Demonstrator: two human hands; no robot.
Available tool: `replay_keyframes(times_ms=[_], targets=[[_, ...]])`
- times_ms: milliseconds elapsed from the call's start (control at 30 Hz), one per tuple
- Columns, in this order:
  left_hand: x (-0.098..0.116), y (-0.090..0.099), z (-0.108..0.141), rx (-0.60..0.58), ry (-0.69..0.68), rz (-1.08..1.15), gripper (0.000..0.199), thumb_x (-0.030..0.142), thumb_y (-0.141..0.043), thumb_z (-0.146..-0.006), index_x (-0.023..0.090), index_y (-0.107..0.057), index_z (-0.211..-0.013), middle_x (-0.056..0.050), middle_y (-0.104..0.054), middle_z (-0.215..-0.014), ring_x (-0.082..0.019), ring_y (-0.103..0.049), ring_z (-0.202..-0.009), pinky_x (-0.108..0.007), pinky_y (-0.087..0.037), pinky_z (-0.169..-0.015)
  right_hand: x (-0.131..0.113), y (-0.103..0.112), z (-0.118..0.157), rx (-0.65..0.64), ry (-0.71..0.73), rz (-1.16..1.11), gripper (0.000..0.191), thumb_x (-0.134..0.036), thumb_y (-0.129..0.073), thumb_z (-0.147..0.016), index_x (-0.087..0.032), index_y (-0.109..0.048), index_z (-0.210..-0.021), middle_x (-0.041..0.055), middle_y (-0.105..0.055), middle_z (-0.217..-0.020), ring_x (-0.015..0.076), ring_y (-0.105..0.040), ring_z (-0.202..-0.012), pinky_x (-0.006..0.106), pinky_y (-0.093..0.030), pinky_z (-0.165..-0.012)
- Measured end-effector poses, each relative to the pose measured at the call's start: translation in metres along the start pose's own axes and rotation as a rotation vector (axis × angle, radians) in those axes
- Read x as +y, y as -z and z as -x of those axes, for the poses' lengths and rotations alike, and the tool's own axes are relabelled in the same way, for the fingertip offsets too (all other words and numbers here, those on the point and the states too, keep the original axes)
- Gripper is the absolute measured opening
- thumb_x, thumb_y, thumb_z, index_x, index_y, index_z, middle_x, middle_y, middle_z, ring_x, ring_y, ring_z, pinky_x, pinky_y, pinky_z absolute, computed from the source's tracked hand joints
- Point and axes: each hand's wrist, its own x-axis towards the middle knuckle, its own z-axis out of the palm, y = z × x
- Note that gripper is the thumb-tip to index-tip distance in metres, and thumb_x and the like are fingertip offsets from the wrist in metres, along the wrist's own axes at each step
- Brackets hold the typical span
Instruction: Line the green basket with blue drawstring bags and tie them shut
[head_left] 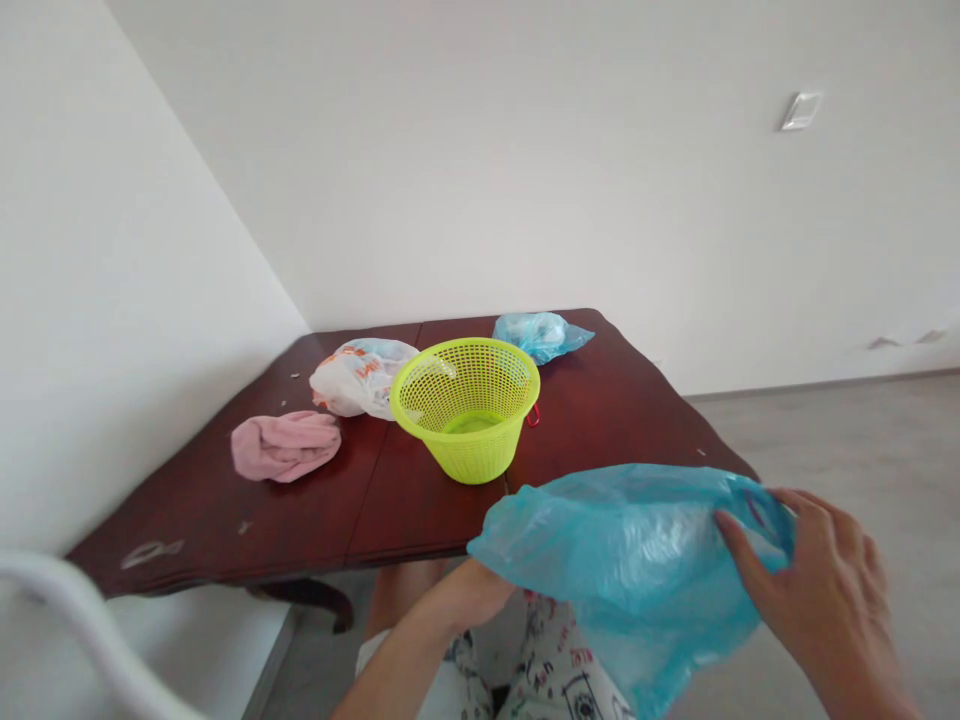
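A translucent blue plastic bag (630, 550) is spread out in front of me, over the table's near edge and my lap. My right hand (825, 560) grips the bag's right end, thumb on the near side and fingers behind. At the bag's left end is my left hand (480, 592); its fingers are hidden by the plastic, so their grip does not show. Just beyond the bag, a yellow-green mesh plastic basket (480, 460) stands upright on the table, with nothing seen inside.
On the dark red wooden table (300, 530) lie a folded pink cloth (285, 447), a white plastic bag with orange print (364, 375) and another blue plastic bag (544, 335). A small red object (533, 415) sits beside the basket. A blurred white curved bar (82, 620) crosses the lower left.
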Motion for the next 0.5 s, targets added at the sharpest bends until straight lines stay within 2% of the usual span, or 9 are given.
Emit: replay_keyframes(times_ms=[67, 100, 133, 200, 267, 333, 400, 467, 500], targets=[[0.003, -0.009, 0.000, -0.138, 0.069, 0.071, 0.052, 0.070, -0.092, -0.097, 0.027, -0.089, -0.127, -0.015, -0.090, -0.130, -0.045, -0.080, -0.138, -0.066, -0.061, -0.121, -0.016, -0.022, 0.006, -0.018, 0.252, -0.029, 0.092, -0.081, -0.062, -0.107, -0.022, -0.054, -0.178, 0.0285, -0.049, -0.188, 0.0575, -0.050, -0.171, 0.082, -0.040, -0.134], [0.003, -0.014, -0.001, -0.202, 0.098, 0.129, 0.062, 0.077, -0.085, -0.101, 0.026, -0.086, -0.136, -0.017, -0.088, -0.135, -0.046, -0.080, -0.139, -0.068, -0.062, -0.119, -0.025, -0.034, 0.009, -0.078, 0.357, -0.053, 0.089, -0.072, -0.064, -0.110, -0.025, -0.048, -0.183, 0.0247, -0.041, -0.194, 0.0549, -0.043, -0.177, 0.082, -0.032, -0.139], [0.003, -0.020, -0.003, -0.248, 0.113, 0.189, 0.070, 0.083, -0.078, -0.103, 0.025, -0.082, -0.143, -0.020, -0.086, -0.141, -0.047, -0.081, -0.140, -0.068, -0.062, -0.118, -0.033, -0.046, 0.011, -0.151, 0.439, -0.081, 0.081, -0.062, -0.066, -0.111, -0.028, -0.049, -0.183, 0.0211, -0.042, -0.195, 0.0516, -0.042, -0.179, 0.082, -0.028, -0.142], [0.000, -0.031, -0.009, -0.271, 0.077, 0.266, 0.081, 0.089, -0.073, -0.104, 0.024, -0.075, -0.152, -0.024, -0.080, -0.153, -0.046, -0.079, -0.144, -0.066, -0.062, -0.119, -0.046, -0.071, 0.015, -0.309, 0.517, -0.145, 0.059, -0.041, -0.065, -0.110, -0.033, -0.064, -0.169, 0.0159, -0.063, -0.182, 0.0441, -0.059, -0.168, 0.075, -0.032, -0.142], [-0.005, -0.036, -0.013, -0.206, -0.042, 0.204, 0.092, 0.090, -0.081, -0.098, 0.024, -0.068, -0.160, -0.026, -0.070, -0.166, -0.046, -0.073, -0.151, -0.060, -0.062, -0.119, -0.054, -0.093, 0.016, -0.443, 0.485, -0.228, 0.041, -0.028, -0.062, -0.104, -0.032, -0.078, -0.141, 0.0120, -0.085, -0.149, 0.0363, -0.079, -0.139, 0.062, -0.049, -0.129], [-0.011, -0.038, -0.014, -0.144, -0.116, 0.018, 0.112, 0.083, -0.098, -0.087, 0.026, -0.055, -0.173, -0.027, -0.059, -0.178, -0.046, -0.068, -0.154, -0.055, -0.064, -0.116, -0.059, -0.112, 0.014, -0.538, 0.386, -0.315, 0.026, -0.026, -0.059, -0.101, -0.029, -0.077, -0.118, 0.0085, -0.089, -0.117, 0.0301, -0.085, -0.107, 0.044, -0.059, -0.103], [-0.018, -0.039, -0.012, -0.088, -0.104, -0.211, 0.129, 0.062, -0.109, -0.083, 0.030, -0.039, -0.186, -0.026, -0.053, -0.183, -0.045, -0.067, -0.155, -0.055, -0.062, -0.120, -0.063, -0.126, 0.012, -0.564, 0.292, -0.382, 0.018, -0.028, -0.058, -0.100, -0.028, -0.074, -0.109, 0.0065, -0.087, -0.102, 0.0273, -0.082, -0.092, 0.035, -0.056, -0.083], [-0.025, -0.041, -0.009, -0.027, -0.074, -0.374, 0.115, 0.042, -0.100, -0.094, 0.032, -0.036, -0.190, -0.022, -0.058, -0.181, -0.043, -0.065, -0.158, -0.059, -0.052, -0.132, -0.068, -0.136, 0.011, -0.526, 0.248, -0.405, 0.017, -0.032, -0.058, -0.100, -0.027, -0.073, -0.105, 0.0062, -0.085, -0.097, 0.0267, -0.080, -0.086, 0.034, -0.054, -0.079], [-0.026, -0.042, -0.007, 0.001, -0.084, -0.406, 0.100, 0.035, -0.091, -0.100, 0.030, -0.043, -0.187, -0.020, -0.063, -0.178, -0.041, -0.065, -0.159, -0.060, -0.046, -0.138, -0.070, -0.140, 0.010, -0.505, 0.245, -0.403, 0.018, -0.034, -0.057, -0.101, -0.027, -0.073, -0.105, 0.0067, -0.085, -0.095, 0.0271, -0.080, -0.085, 0.034, -0.054, -0.079]])
